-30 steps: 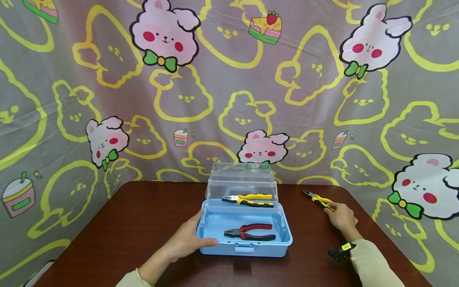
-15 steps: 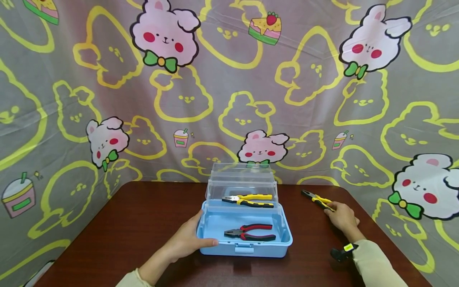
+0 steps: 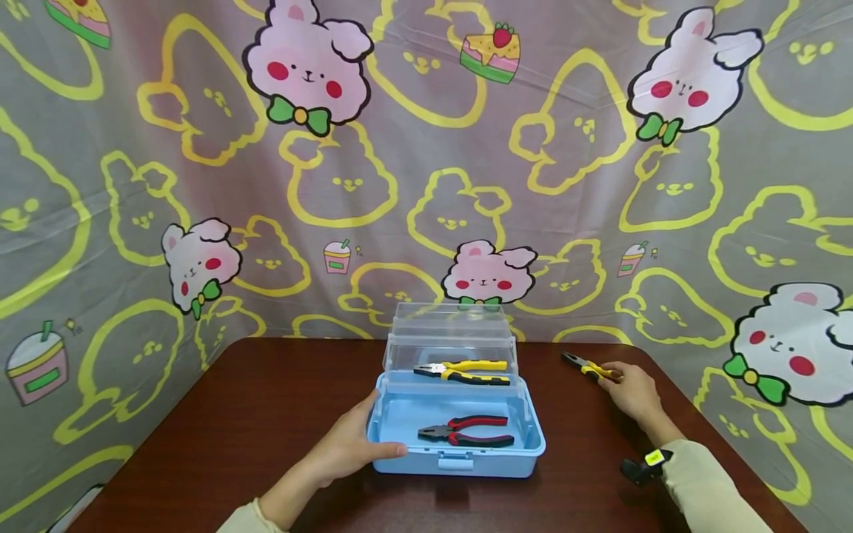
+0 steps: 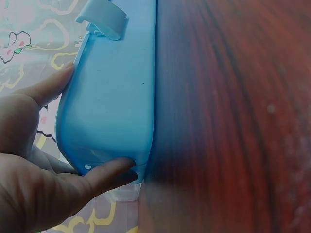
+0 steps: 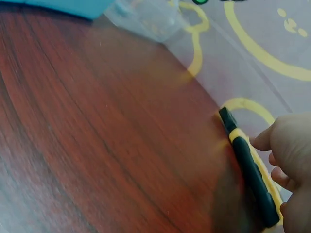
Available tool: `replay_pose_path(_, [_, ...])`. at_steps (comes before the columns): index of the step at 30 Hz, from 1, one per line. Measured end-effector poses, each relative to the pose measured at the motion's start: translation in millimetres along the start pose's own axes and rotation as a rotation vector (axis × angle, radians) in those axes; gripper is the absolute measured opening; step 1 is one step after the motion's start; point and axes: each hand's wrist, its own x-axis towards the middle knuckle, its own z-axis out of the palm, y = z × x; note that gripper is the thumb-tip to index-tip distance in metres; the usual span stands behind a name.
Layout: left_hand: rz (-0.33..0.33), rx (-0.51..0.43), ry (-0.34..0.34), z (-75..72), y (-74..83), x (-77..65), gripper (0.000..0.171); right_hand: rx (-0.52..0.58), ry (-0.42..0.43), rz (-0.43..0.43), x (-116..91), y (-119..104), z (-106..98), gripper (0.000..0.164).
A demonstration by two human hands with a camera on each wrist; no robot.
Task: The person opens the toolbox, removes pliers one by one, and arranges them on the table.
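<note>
Gripping the box (image 3: 400, 466) by its left side with the left hand (image 3: 349, 440), with red pliers (image 3: 460, 439) in its base and yellow pliers (image 3: 460, 366) in its clear tray (image 3: 440, 389), and pinching loose pliers (image 3: 588, 367) at the right of the desk (image 3: 280, 400) with the right hand (image 3: 636, 390), hiding the handle ends.

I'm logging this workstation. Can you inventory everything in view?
Toolbox: one, light blue with clear upper part, mid-table
Latch: one, light blue, toolbox front
Rear pliers: one, yellow-black, toolbox's clear section
Front pliers: one, red-black, toolbox floor
Outer pliers: one, yellow-black, table's right
Table: one, reddish brown, beneath toolbox
Rabbit-print cloth: count unclear, grey with yellow outlines, behind table
Wrist device: one, black, right wrist
Sleeves: two, cream, both arms
Left hand: one, gripping toolbox's left front corner
Right hand: one, gripping outer pliers
</note>
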Motion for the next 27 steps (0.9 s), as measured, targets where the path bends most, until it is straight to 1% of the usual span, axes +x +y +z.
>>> replay_pose_path(8, [0.007,-0.008,-0.008,-0.1,-1.1,0.5,0.117,-0.002,0.044,-0.121,5.0,-12.2,0.2,0.037])
replay_pose_path(11, [0.011,-0.001,-0.006,-0.5,-0.3,0.2,0.117,0.007,0.055,-0.149,6.5,-17.0,-0.3,0.037])
replay_pose_path(19, [0.02,-0.006,-0.002,-0.6,-0.9,1.1,0.117,0.039,0.041,-0.167,6.5,-30.8,-2.9,0.038])
replay_pose_path(24, [-0.001,-0.008,-0.006,0.2,-3.9,2.0,0.117,0.056,0.04,-0.181,3.5,-37.4,-5.0,0.038])
replay_pose_path(27, [-0.002,-0.013,-0.01,0.2,-4.4,2.1,0.117,0.061,0.041,-0.183,2.9,-40.4,-6.2,0.038])
